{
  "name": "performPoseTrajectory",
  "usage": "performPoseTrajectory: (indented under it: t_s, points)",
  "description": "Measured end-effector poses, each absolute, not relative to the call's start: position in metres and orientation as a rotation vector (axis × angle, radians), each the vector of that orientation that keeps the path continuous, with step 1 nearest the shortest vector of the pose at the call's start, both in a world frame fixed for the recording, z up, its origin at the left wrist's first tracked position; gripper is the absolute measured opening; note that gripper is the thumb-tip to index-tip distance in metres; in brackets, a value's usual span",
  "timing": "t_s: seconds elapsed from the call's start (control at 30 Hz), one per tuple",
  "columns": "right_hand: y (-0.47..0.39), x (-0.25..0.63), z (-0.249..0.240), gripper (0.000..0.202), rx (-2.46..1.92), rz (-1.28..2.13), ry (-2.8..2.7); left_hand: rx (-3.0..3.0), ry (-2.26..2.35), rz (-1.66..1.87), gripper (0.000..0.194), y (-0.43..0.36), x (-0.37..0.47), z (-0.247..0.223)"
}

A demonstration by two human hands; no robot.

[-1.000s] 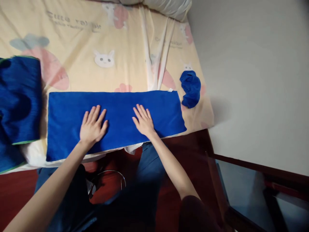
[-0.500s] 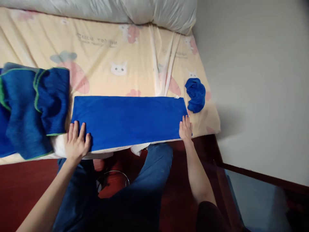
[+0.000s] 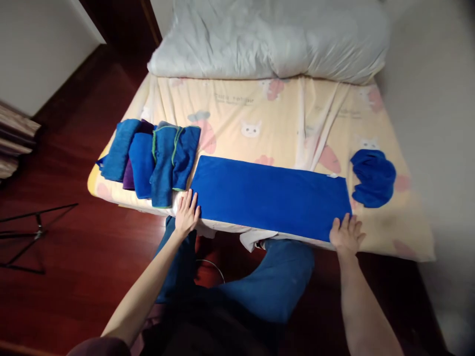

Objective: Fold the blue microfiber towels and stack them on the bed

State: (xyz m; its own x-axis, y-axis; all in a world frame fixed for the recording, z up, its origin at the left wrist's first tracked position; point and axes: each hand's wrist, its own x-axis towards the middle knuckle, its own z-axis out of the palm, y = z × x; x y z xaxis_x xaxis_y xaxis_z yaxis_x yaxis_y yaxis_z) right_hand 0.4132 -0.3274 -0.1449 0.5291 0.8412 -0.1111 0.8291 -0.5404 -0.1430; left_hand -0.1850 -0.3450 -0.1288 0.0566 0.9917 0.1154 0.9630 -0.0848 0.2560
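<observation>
A blue towel (image 3: 270, 195) lies flat as a long strip along the near edge of the bed, a small white tag at its far right corner. My left hand (image 3: 187, 212) rests on its near left corner with fingers stretched out. At the near right corner, my right hand (image 3: 347, 235) lies with fingers spread, touching the cloth. A crumpled blue cloth (image 3: 374, 178) sits just beyond my right hand. Left of the towel is a row of folded towels (image 3: 143, 165) in blue, teal and purple, some edged in green.
The bed (image 3: 226, 113) has a cream sheet with rabbit and carrot prints. A grey-white quilt (image 3: 267, 39) is bundled along its far side. A wall (image 3: 445, 148) stands on the right. Thin black stand legs (image 3: 37, 235) are on the dark red floor (image 3: 74, 277) at left.
My view has swung left and widened, bringing the whole row of folded towels and the floor into sight. The towel stays flat; my right-hand fingers are more spread.
</observation>
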Motion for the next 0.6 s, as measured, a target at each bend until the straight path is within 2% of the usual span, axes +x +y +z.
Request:
performPoseTrajectory:
  t_s: [0.13, 0.27, 0.37, 0.47, 0.6]
  points:
    - [-0.35, 0.388, -0.136, 0.073, -2.725, 0.2, -1.137, 2.151, 1.989, 0.405, 0.064, -0.382, -0.201, -0.125]
    - [-0.372, 0.353, -0.116, 0.074, -2.727, 0.285, -0.789, 2.047, 1.945, 0.416, 0.067, -0.447, -0.233, -0.141]
    - [-0.397, 0.298, -0.103, 0.077, -2.563, 0.219, -0.951, 1.948, 1.913, 0.32, 0.061, -0.49, -0.259, -0.16]
    - [-0.43, 0.219, -0.106, 0.077, -2.183, 0.367, -1.166, 1.951, 1.917, 0.266, 0.061, -0.505, -0.269, -0.169]
    - [-0.462, 0.13, -0.122, 0.071, -1.7, 0.865, -1.064, 1.995, 2.005, 0.06, 0.06, -0.499, -0.253, -0.162]
